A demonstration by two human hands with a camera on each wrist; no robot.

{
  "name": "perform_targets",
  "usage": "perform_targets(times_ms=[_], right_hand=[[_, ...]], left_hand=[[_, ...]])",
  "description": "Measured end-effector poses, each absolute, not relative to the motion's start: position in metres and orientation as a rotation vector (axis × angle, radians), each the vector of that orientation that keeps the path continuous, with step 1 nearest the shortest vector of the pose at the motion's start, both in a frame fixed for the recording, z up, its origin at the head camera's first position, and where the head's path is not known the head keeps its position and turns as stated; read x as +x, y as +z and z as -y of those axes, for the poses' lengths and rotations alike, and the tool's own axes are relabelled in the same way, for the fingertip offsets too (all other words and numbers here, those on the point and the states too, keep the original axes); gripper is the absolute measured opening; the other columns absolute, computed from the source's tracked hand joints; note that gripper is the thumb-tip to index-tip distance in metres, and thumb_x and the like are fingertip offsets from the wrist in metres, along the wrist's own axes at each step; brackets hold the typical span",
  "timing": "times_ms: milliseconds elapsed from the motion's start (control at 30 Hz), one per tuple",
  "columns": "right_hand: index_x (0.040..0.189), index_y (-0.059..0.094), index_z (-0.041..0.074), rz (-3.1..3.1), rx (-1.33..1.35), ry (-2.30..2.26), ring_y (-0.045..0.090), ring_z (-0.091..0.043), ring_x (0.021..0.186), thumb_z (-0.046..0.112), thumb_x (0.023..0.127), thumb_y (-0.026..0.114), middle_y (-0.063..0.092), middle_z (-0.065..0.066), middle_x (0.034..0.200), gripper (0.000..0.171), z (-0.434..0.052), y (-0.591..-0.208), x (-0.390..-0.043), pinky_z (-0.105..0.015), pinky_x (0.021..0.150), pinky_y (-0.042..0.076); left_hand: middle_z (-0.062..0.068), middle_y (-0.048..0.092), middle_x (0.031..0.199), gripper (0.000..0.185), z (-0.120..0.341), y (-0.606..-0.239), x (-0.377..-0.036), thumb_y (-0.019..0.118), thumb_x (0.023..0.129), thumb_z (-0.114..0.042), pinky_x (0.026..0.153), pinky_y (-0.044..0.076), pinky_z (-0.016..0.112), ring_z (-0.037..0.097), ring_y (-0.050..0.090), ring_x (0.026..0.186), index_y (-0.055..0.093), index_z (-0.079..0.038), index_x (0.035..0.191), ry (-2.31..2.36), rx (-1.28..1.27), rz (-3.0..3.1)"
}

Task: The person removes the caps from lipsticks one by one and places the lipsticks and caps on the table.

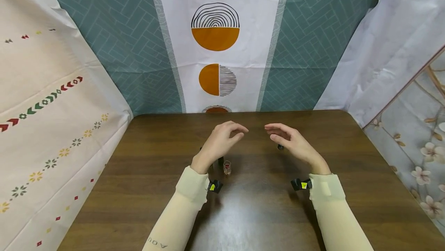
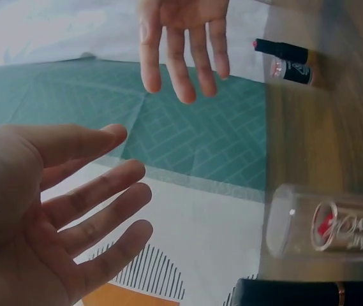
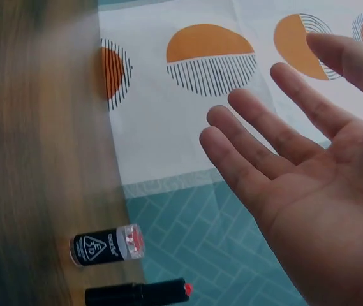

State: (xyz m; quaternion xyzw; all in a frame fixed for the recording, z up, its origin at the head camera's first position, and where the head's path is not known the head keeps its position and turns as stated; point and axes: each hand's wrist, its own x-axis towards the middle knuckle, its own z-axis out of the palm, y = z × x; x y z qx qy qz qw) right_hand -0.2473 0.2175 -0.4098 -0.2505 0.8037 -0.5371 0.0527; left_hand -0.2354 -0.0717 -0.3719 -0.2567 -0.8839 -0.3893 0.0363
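Observation:
Both hands are raised over the wooden table, palms turned inward, with nothing held. My left hand (image 1: 222, 141) has its fingers spread and gently bent. Below its wrist stands a clear lettered container (image 1: 227, 167) with something red inside, beside a dark cylinder (image 1: 221, 161) partly hidden by the arm. My right hand (image 1: 295, 143) is similarly relaxed, fingers apart from one another in the right wrist view. Near it, that view shows a small black-labelled container (image 3: 104, 245) with a clear end, beside a black lipstick (image 3: 136, 292) with a red tip. The head view mostly hides this pair behind the right hand.
The brown table (image 1: 153, 204) ends at a hanging cloth (image 1: 243, 50) with orange and striped circles. Patterned fabric (image 1: 52, 135) hangs on the left and a flowered sheet (image 1: 417, 143) on the right. Each wrist carries a small black camera (image 1: 216, 186).

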Motion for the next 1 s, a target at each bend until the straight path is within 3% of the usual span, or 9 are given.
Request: perform_targets(times_ms=[167, 333, 533, 733, 1000], right_hand=[[0.148, 0.055, 0.018, -2.423, -0.772, -1.584, 0.055, -0.031, 0.135, 0.025, 0.106, 0.063, 0.058, -0.005, 0.147, 0.043, -0.211, -0.410, -0.246, -0.036, 0.094, 0.054], [0.146, 0.057, 0.019, -2.366, -0.813, -1.542, 0.054, -0.035, 0.135, 0.024, 0.104, 0.067, 0.060, -0.005, 0.144, 0.044, -0.199, -0.412, -0.249, -0.034, 0.101, 0.052], [0.145, 0.058, 0.021, -2.280, -0.836, -1.532, 0.054, -0.043, 0.133, 0.022, 0.102, 0.069, 0.062, -0.006, 0.141, 0.044, -0.185, -0.413, -0.249, -0.044, 0.101, 0.052], [0.148, 0.056, 0.010, -2.215, -0.865, -1.510, 0.053, -0.044, 0.134, 0.021, 0.102, 0.069, 0.060, -0.012, 0.144, 0.049, -0.174, -0.419, -0.248, -0.042, 0.103, 0.052], [0.149, 0.053, 0.004, -2.169, -0.883, -1.438, 0.056, -0.045, 0.130, 0.018, 0.102, 0.069, 0.059, -0.023, 0.143, 0.051, -0.161, -0.432, -0.250, -0.048, 0.105, 0.050]], left_hand=[[-0.002, 0.071, 0.121, 0.019, 0.079, -0.370, -0.232, 0.066, 0.104, -0.016, 0.101, 0.051, 0.041, 0.019, 0.064, 0.113, 0.077, -0.015, 0.120, -1.200, -0.818, 2.718], [-0.001, 0.070, 0.119, 0.018, 0.088, -0.368, -0.229, 0.066, 0.104, -0.015, 0.097, 0.053, 0.038, 0.018, 0.065, 0.108, 0.077, -0.015, 0.119, -1.158, -0.823, 2.751], [-0.003, 0.070, 0.118, 0.019, 0.099, -0.362, -0.226, 0.067, 0.103, -0.014, 0.094, 0.054, 0.034, 0.014, 0.066, 0.105, 0.077, -0.015, 0.119, -1.113, -0.813, 2.775], [0.002, 0.071, 0.118, 0.022, 0.107, -0.359, -0.221, 0.067, 0.104, -0.014, 0.093, 0.056, 0.041, 0.016, 0.067, 0.103, 0.075, -0.010, 0.123, -1.068, -0.885, 2.829], [0.003, 0.071, 0.117, 0.023, 0.113, -0.361, -0.215, 0.068, 0.103, -0.014, 0.089, 0.056, 0.033, 0.014, 0.067, 0.101, 0.074, -0.010, 0.125, -1.025, -0.928, 2.886]])
